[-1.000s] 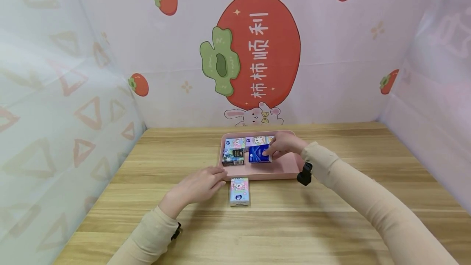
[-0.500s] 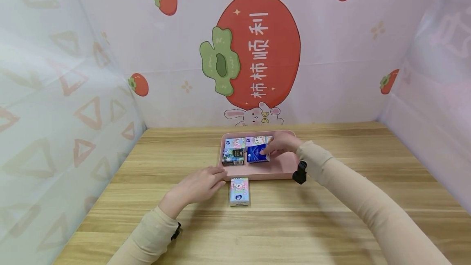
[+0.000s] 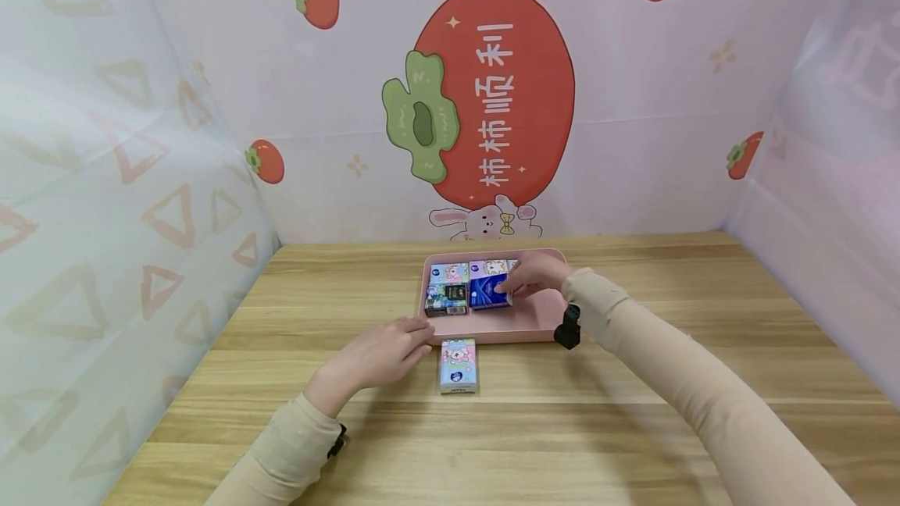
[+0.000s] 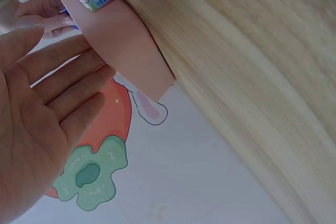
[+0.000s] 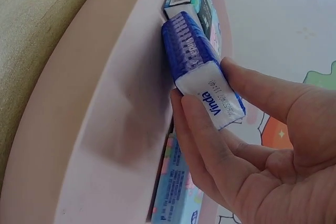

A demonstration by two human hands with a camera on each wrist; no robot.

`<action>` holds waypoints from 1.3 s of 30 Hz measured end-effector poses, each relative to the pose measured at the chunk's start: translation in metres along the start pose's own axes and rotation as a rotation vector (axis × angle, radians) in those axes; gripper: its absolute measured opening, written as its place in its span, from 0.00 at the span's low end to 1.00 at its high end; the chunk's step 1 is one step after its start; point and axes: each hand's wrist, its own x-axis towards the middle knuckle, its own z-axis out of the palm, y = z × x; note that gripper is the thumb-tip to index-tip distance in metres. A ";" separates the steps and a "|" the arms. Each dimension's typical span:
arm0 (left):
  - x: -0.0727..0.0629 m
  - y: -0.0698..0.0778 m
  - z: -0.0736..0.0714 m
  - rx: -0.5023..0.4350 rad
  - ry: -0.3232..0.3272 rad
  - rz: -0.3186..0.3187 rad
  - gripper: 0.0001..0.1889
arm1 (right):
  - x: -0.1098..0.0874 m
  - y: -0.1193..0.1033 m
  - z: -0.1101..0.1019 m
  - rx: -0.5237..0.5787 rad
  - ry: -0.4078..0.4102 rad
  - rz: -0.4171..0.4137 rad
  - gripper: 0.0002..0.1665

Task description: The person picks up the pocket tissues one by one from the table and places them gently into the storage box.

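Observation:
My right hand (image 3: 540,272) pinches a dark-blue Vinda tissue pack (image 3: 487,293) between thumb and fingers over the pink tray (image 3: 520,325). The pack's white end (image 5: 210,90) faces the palm in the right wrist view, and its far end meets a dark patterned tissue pack (image 3: 445,301). Behind these, pastel tissue packs (image 3: 450,272) line the tray's back, partly covered by the right hand. My left hand (image 3: 380,354) rests its fingertips at the tray's front left corner, fingers nearly straight in the left wrist view. It holds nothing.
A light-blue pastel tissue pack (image 3: 458,369) lies on the wooden table (image 3: 562,443) just in front of the tray. Behind the table hangs a printed curtain (image 3: 633,162), with more pale curtain along both sides.
My right hand has shifted a little to the left, bringing the blue tissue pack up beside the dark patterned one. The left hand stays where it was.

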 end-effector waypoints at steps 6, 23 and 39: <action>0.001 0.000 0.000 -0.003 0.009 0.003 0.20 | 0.003 0.002 0.000 0.021 0.002 -0.002 0.36; 0.000 0.001 -0.001 -0.004 0.012 0.005 0.20 | 0.010 0.003 0.005 -0.018 0.086 0.086 0.33; 0.000 0.001 0.000 0.008 0.007 -0.002 0.20 | 0.005 0.003 0.006 0.005 0.091 0.101 0.30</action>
